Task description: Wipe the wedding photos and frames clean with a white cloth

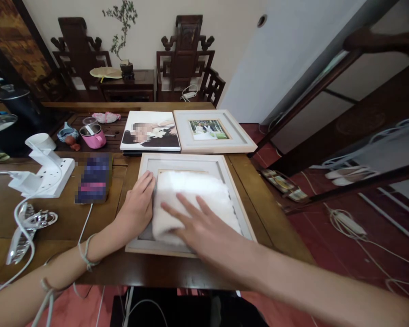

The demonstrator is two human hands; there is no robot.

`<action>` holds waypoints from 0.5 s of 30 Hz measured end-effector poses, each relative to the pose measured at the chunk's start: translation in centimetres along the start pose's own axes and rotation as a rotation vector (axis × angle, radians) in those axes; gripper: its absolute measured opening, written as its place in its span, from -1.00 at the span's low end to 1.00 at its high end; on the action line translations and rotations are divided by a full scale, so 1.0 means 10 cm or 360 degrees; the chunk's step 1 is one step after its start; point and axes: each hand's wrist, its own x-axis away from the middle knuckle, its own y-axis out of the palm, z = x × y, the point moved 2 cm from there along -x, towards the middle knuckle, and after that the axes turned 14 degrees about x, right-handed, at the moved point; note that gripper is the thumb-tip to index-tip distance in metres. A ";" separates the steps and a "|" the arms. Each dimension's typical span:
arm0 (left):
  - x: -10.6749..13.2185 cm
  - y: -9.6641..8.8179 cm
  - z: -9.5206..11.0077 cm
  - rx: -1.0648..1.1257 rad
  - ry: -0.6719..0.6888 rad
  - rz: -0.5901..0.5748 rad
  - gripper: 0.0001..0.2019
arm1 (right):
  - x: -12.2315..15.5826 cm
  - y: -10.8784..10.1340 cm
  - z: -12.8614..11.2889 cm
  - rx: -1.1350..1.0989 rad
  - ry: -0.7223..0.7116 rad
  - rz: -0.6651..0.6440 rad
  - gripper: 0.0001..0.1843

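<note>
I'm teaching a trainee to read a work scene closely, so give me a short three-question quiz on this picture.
1. True or false: the right hand is spread over the white cloth.
2. Which thing lies beneath that cloth?
(a) the power strip
(b) the near picture frame
(c) the pink mug
3. Fill in: the left hand is at the ____ side of the near picture frame.

Key: 1. True. 2. (b). 3. left.
</note>
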 end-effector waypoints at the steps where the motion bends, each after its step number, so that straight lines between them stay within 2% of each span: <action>1: 0.00 0.00 0.01 0.0024 0.0002 0.0015 -0.53 | -0.10 0.02 0.09 0.0095 0.0065 0.0056 -0.43; 4: -0.02 -0.02 0.05 0.0142 -0.0036 0.0106 -0.54 | -0.43 0.04 0.36 0.0331 0.0229 0.0217 -0.49; 7: -0.04 -0.07 0.12 0.0241 -0.0118 0.0206 -0.51 | -0.66 0.02 0.48 0.0390 0.0263 0.0346 -0.56; 10: -0.04 -0.09 0.17 0.0271 -0.0106 0.0213 -0.50 | -0.68 -0.01 0.35 0.0334 0.0161 0.0264 -0.60; 15: 0.00 -0.09 0.18 0.0289 -0.0051 0.0166 -0.48 | -0.34 -0.09 -0.11 0.0067 -0.0031 -0.0005 -0.58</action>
